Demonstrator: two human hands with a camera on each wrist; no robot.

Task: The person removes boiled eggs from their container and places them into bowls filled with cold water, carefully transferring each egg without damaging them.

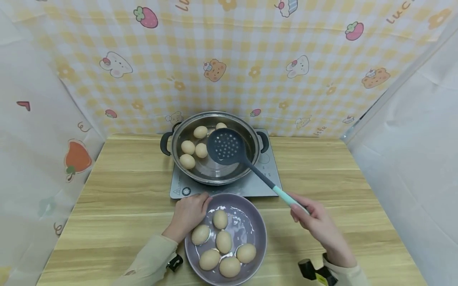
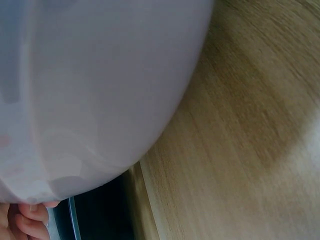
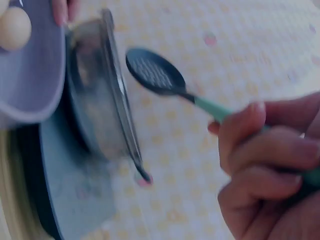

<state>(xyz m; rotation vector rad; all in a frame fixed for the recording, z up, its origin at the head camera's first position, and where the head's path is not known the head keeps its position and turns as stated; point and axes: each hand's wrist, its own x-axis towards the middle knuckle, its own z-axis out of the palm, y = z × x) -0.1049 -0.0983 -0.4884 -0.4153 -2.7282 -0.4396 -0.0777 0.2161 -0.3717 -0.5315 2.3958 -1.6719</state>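
Note:
My right hand (image 1: 316, 222) grips the mint-green handle of a dark slotted skimmer (image 1: 226, 147). Its perforated head is over the right part of a steel pot (image 1: 214, 180), with no egg on it. Several eggs (image 1: 187, 147) sit in the pot's left and back parts; the skimmer partly covers one at the back. My left hand (image 1: 189, 214) holds the upper left rim of a purple dish (image 1: 262, 242), fingertips showing at the rim in the left wrist view. In the dish lie several more eggs (image 1: 224, 242).
Under the pot is a grey induction cooker (image 1: 268, 169) on a wooden table (image 1: 315, 167). Two black handles stick out from the pot's sides. A yellow checked cloth (image 1: 229, 47) hangs behind, with white sheets (image 1: 411, 131) on both sides.

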